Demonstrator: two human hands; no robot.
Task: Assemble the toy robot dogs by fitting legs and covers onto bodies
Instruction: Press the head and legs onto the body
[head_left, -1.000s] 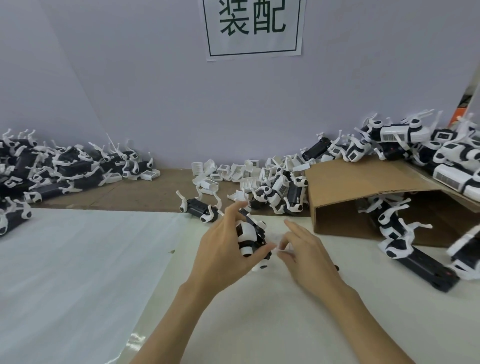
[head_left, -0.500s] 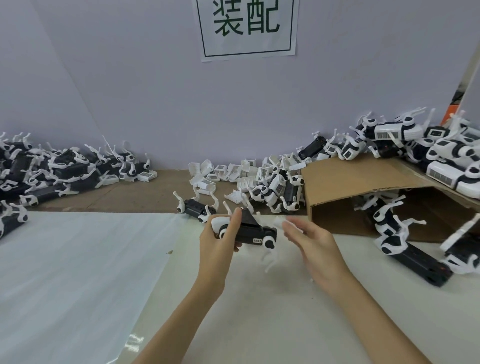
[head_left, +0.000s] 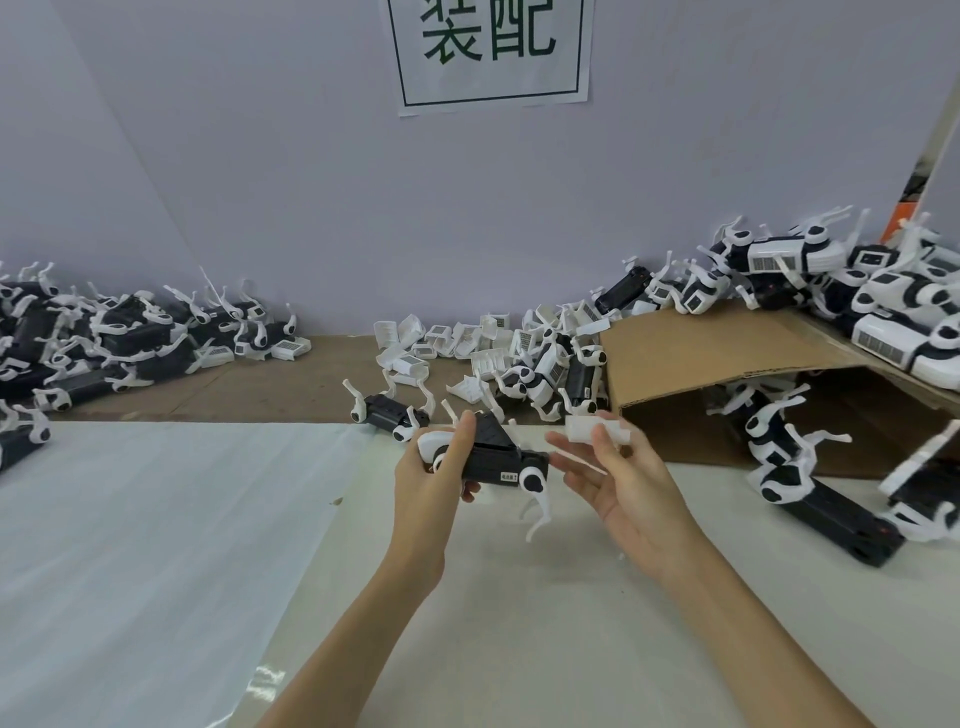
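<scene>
- the left hand (head_left: 431, 483) has its grip clamped round a black toy dog body (head_left: 493, 457), held in the air above the desk (head_left: 519, 623), thumb up on the body's top edge. white legs (head_left: 537, 499) already hang from the body's right end.
- just right of the body, the right hand (head_left: 618, 483) holds a white cover (head_left: 592, 430) pinched at its fingertips, palm turned up; cover and body are near but apart.
- judged step: bringing the cover to the body. next it would need turning to match the body's top, then pressing on till seated.
- beyond the body, another black body with legs (head_left: 387, 413) lies on the desk.
- farther back from the body, loose white covers (head_left: 467, 343) lie heaped; right of them a cardboard box (head_left: 727, 364).
</scene>
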